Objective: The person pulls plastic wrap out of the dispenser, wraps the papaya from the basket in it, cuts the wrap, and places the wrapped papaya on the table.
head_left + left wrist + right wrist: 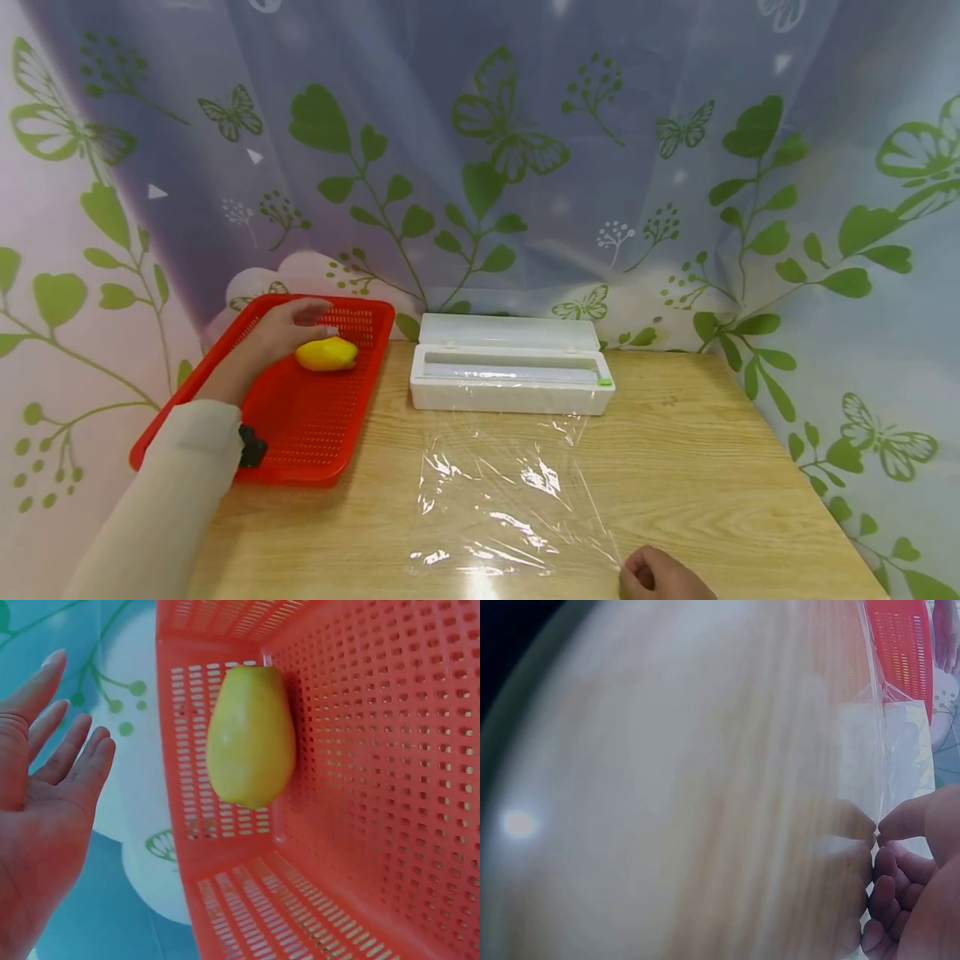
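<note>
wooden tabletop (675, 467) beneath, right hand (663, 577) pinches clear film (498, 492).

Head cam faces forward-down over table (712, 475); left-wrist close into red basket (360, 795), right-wrist close on right hand (922, 881), same basket behind.

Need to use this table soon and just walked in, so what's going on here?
A person is handling plastic wrap. Their right hand pinches a corner of the sheet, which stretches over the table from a roll in a white box with its lid open. Their left hand is open at the red basket, close to the yellow fruit but not gripping it. The fruit lies inside the basket, unwrapped.
</note>
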`<state>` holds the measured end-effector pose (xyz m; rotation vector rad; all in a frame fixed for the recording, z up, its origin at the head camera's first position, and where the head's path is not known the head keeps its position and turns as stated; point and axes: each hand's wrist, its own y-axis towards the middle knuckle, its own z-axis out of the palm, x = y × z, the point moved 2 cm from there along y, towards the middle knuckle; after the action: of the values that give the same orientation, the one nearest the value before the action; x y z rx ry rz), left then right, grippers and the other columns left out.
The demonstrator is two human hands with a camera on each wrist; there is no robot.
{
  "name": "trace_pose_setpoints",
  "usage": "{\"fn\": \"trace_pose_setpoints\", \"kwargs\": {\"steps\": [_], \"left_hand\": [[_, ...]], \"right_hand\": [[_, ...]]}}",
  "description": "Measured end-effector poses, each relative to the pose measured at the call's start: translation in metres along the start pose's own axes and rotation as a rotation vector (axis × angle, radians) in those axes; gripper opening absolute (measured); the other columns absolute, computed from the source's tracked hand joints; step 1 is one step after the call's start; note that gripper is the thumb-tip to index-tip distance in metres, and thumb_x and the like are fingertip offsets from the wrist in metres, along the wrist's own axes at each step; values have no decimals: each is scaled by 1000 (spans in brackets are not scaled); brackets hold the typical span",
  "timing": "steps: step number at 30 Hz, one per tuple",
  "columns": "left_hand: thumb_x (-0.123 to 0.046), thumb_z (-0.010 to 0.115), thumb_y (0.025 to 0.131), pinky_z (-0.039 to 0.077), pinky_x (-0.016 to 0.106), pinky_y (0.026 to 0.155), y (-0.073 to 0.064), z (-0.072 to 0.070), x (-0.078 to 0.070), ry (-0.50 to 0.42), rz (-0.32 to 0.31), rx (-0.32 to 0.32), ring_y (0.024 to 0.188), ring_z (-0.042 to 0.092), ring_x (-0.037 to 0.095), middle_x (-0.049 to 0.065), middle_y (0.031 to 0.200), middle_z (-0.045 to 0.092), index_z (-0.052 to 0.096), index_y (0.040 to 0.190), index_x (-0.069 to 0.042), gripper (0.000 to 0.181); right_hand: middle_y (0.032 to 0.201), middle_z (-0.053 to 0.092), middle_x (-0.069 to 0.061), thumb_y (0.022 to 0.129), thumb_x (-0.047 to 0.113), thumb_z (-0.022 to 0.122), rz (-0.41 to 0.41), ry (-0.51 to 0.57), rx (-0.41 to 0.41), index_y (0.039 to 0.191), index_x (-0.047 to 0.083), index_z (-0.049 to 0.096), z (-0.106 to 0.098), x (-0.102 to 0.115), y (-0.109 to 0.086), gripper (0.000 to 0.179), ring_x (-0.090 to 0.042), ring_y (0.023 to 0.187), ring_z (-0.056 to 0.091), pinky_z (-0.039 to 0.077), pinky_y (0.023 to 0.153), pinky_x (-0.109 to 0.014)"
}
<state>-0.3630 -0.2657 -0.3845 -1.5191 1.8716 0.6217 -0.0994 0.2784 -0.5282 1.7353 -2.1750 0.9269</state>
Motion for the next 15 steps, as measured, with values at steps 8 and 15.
{"fn": "trace_pose_setpoints", "kwargs": {"steps": [8, 15], "left_hand": [[-44, 69, 95, 31, 60, 116, 8, 2, 17, -32, -8, 19, 145, 33, 44, 26, 158, 35, 36, 154, -4, 79], [-41, 68, 96, 32, 60, 115, 16, 5, 30, -40, -20, -3, 143, 34, 46, 28, 155, 37, 38, 153, -2, 75]], "right_hand": [[77, 59, 5, 94, 30, 66, 10, -10, 6, 91, 15, 65, -1, 2, 1, 15, -12, 71, 54, 44, 63, -29], [76, 59, 5, 94, 30, 66, 3, -3, -3, 91, 14, 65, -1, 1, -1, 16, -12, 70, 53, 43, 62, -29]]}}
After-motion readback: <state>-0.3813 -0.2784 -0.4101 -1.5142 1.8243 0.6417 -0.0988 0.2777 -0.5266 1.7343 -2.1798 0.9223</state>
